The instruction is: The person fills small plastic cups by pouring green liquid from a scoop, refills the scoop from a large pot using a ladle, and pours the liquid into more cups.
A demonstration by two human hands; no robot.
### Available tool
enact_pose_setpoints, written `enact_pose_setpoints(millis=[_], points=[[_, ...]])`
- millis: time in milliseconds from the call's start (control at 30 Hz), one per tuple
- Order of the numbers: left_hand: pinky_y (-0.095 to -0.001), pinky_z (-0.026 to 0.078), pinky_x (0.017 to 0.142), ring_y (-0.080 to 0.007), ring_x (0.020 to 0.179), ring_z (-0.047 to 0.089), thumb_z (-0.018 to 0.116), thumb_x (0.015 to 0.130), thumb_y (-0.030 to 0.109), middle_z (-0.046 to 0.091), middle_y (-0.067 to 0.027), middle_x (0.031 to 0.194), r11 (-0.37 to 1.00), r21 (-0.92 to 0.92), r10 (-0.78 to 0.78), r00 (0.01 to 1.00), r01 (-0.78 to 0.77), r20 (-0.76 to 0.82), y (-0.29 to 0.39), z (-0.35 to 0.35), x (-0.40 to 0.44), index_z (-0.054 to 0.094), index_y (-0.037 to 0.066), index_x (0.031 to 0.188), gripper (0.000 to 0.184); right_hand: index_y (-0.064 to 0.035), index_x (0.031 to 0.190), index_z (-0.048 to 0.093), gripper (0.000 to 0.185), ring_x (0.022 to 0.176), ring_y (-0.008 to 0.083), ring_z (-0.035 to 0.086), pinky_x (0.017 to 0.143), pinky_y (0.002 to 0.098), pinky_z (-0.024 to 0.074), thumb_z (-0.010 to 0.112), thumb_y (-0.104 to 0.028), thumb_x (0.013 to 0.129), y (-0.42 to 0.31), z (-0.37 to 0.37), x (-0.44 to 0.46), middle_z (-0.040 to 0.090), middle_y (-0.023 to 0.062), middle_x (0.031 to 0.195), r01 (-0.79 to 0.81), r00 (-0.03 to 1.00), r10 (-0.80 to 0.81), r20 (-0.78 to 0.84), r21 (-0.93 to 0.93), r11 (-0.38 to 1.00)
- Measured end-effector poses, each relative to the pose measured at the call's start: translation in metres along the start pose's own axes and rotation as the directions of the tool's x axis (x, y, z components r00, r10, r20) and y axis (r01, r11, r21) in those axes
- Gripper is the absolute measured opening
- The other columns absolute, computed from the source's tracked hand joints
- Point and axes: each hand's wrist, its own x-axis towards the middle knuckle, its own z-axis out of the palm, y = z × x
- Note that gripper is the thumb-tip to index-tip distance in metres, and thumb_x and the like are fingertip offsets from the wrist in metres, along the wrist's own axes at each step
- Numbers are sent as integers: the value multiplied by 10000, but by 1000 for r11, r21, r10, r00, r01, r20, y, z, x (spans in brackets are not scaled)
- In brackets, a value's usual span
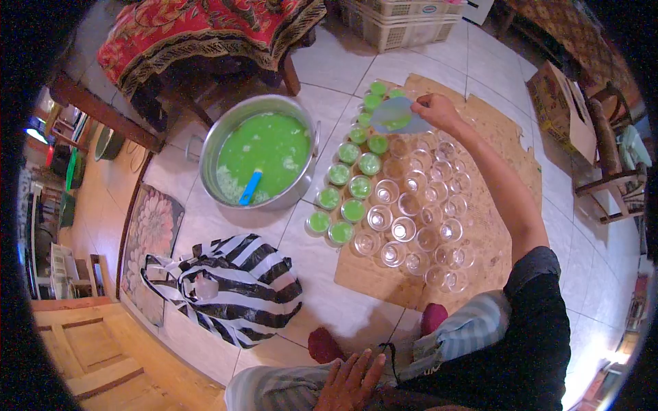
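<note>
A pale blue-grey, see-through vessel [396, 118] is over the far end of the cups, its near side showing a patch of green; from where I stand, I can't tell whether it touches the cups beneath. The right hand [436, 111] has its fingers closed on the vessel's right-hand edge, and the two hide part of the far rows. Just under and nearer the person, round clear plastic cups filled with green [360, 186] run in a double row, with many clear plastic cups [403, 228] crowded to their right on a flat brown cardboard sheet [367, 274]. The right forearm [497, 168] crosses above the sheet's right part. Left of the cups sits a big silver metal pot [298, 195] of frothy green liquid, a bright blue handle [251, 188] sticking up from it. Nearer lies a black-and-white striped plastic bag [240, 291]. The left hand [351, 383] rests over the lap, fingers a little spread, holding nothing I can see. Farther out are a red patterned cloth [205, 34], pale plastic crates [404, 31] and an upright brown cardboard box [562, 113].
</note>
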Motion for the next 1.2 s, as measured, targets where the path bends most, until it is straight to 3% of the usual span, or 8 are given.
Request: enact_pose_setpoints(millis=[333, 533, 867, 1200], points=[[-478, 319, 1009, -367, 1199, 406, 534, 844, 235, 390, -223, 1309, 1000, -2, -3, 1000, 2, -15, 5, 3, -6, 342, 66, 1336, 555, -34, 859, 672, 370, 730, 322, 623, 686, 395, 479, 547, -365, 754, -19, -8, -3, 639, 193, 764, 5, 998, 1, 58, -95, 995], [-475, 345, 991, -367, 1188, 422, 510, 849, 188, 408, -222, 1297, 999, 38, 16, 999, -14, -39, -3, 13, -9, 354, 70, 1332, 521, -24, 800, 655, 370, 664, 334, 595, 634, 415, 460, 524, -368, 764, -11, 0, 0, 620, 184, 698, 76, 996, -79, -36, -84, 994], [-471, 384, 964, -367, 1170, 445, 474, 857, 117, 434, -219, 1278, 994, 102, 50, 996, -42, -73, -13, 19, -10, 372, 77, 1327, 482, -17, 783, 647, 370, 640, 332, 590, 622, 416, 457, 516, -363, 772, -11, -3, -2, 611, 185, 677, 96, 995, -100, -31, -98, 991], [-476, 333, 999, -371, 1204, 401, 459, 864, 164, 382, -210, 1323, 1000, -3, -19, 999, 19, -33, 12, -12, 2, 339, 88, 1349, 505, -8, 801, 647, 381, 639, 319, 596, 623, 415, 462, 520, -365, 775, -13, -5, -4, 608, 182, 664, 111, 993, -113, -19, -84, 990]])
